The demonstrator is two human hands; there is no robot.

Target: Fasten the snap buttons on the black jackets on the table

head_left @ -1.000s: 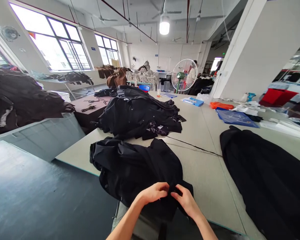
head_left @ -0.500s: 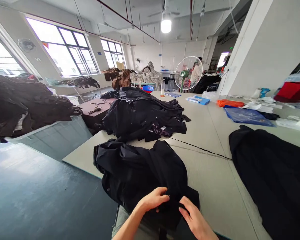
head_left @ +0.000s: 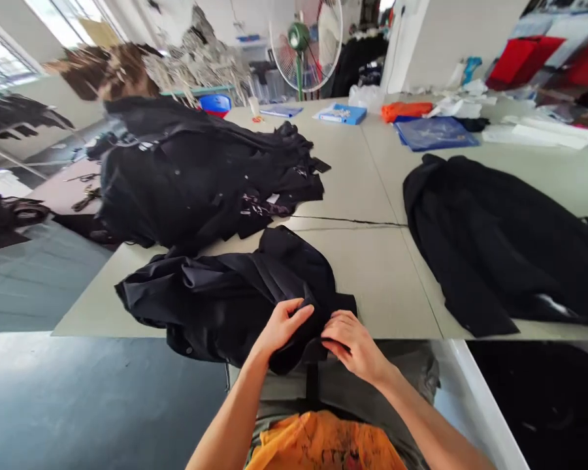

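A black garment [head_left: 215,294] lies bunched at the table's front edge, part of it hanging over. My left hand [head_left: 285,325] grips a fold of it, thumb pressed toward the fingers. Close by on the right, my right hand [head_left: 347,336] pinches the same cloth near its lower edge. Dark fabric hides some of my fingertips. Behind this garment is a heap of black garments [head_left: 191,176] with small buttons and a white label. Another black garment [head_left: 500,241] is spread out on the right side of the table.
The pale table [head_left: 382,281] has a dark cord [head_left: 347,220] across it. Toward the back are a blue folder [head_left: 343,114], an orange bundle [head_left: 406,111] and blue plastic packs [head_left: 436,133]. A standing fan [head_left: 298,39] is beyond. Dark cloth fills a white-edged bin [head_left: 490,405] at lower right.
The view has tipped down and turned right, bringing the orange shirt and the bin into sight. My right hand has closed from loosely parted fingers onto the garment; my left hand grips a fold.
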